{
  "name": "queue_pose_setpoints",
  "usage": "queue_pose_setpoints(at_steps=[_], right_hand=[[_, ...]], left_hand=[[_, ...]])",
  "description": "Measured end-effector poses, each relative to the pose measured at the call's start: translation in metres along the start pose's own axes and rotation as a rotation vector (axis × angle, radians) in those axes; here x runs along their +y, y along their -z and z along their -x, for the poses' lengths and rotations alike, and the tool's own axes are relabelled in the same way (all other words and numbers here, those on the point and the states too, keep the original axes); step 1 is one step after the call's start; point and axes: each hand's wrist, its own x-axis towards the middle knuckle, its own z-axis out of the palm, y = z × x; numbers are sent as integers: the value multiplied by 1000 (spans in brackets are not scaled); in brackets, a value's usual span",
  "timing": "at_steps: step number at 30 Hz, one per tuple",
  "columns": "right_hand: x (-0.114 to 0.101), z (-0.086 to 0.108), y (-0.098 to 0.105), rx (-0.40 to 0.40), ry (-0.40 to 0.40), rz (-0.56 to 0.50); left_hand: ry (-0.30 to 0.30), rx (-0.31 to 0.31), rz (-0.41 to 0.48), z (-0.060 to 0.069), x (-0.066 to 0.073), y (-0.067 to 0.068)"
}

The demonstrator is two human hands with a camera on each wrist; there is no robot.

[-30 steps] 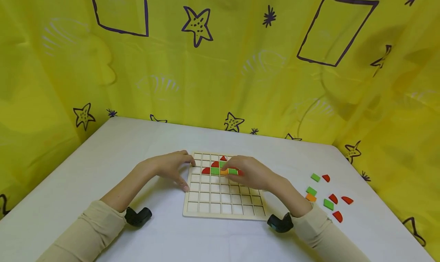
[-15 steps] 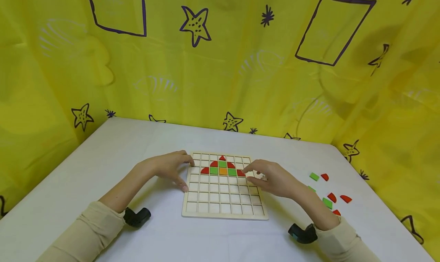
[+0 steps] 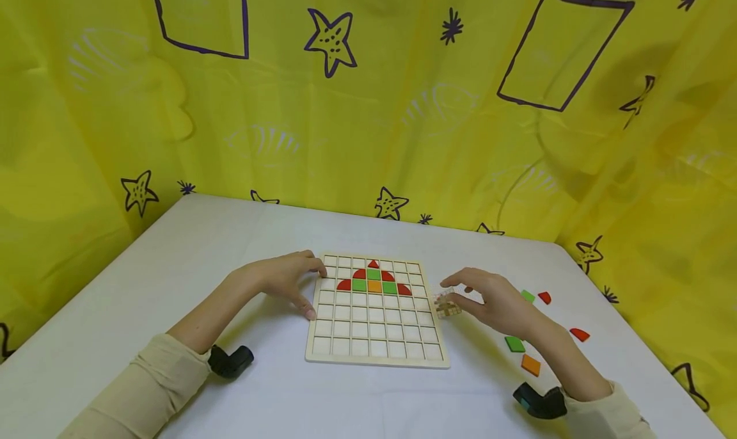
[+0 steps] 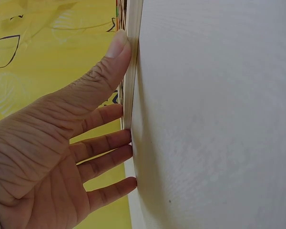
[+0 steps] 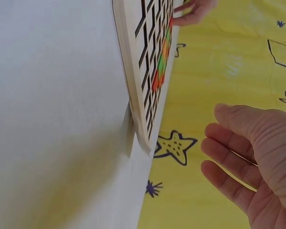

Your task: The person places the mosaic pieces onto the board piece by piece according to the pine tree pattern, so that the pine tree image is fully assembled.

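A wooden grid board [image 3: 377,363] lies on the table. In its upper rows, a red triangle [image 3: 373,264] tops a stepped pattern of red curved, green square and orange square tiles [image 3: 374,287]. My left hand [image 3: 285,279] rests its thumb and fingertips against the board's left edge; the left wrist view shows the fingers [image 4: 107,193] nearly straight along that side. Beyond the right edge, my right hand [image 3: 498,304] hovers with fingers loosely bent and nothing between them. Below its fingertips lies a small card with a printed grid [image 3: 446,303], partly hidden by the hand.
Loose tiles lie right of the board, some hidden by the right arm: a green tile [image 3: 515,344], an orange tile [image 3: 531,365] and red curved tiles [image 3: 579,334] among them. A yellow patterned curtain [image 3: 368,106] hangs behind the white table [image 3: 259,400].
My right hand has let go of the orange tile, now flat in its cell, and moved right off the board, uncovering the pattern and part of the card. My left hand stays put.
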Motion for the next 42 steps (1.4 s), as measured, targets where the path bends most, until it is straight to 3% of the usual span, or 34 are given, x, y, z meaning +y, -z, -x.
queue_pose_setpoints(at_steps=[12, 20, 28, 34, 42], right_hand=[[22, 26, 13, 130, 69, 55], [32, 44, 24, 121, -45, 55], [53, 64, 27, 112, -34, 22], [69, 78, 28, 56, -40, 17], [83, 93, 28, -69, -155, -41]], left_hand=[[1, -1, 8, 0, 1, 0], [5, -2, 8, 0, 1, 0], [12, -7, 11, 1, 2, 1], [15, -4, 4, 1, 1, 0], [8, -3, 10, 1, 1, 0]])
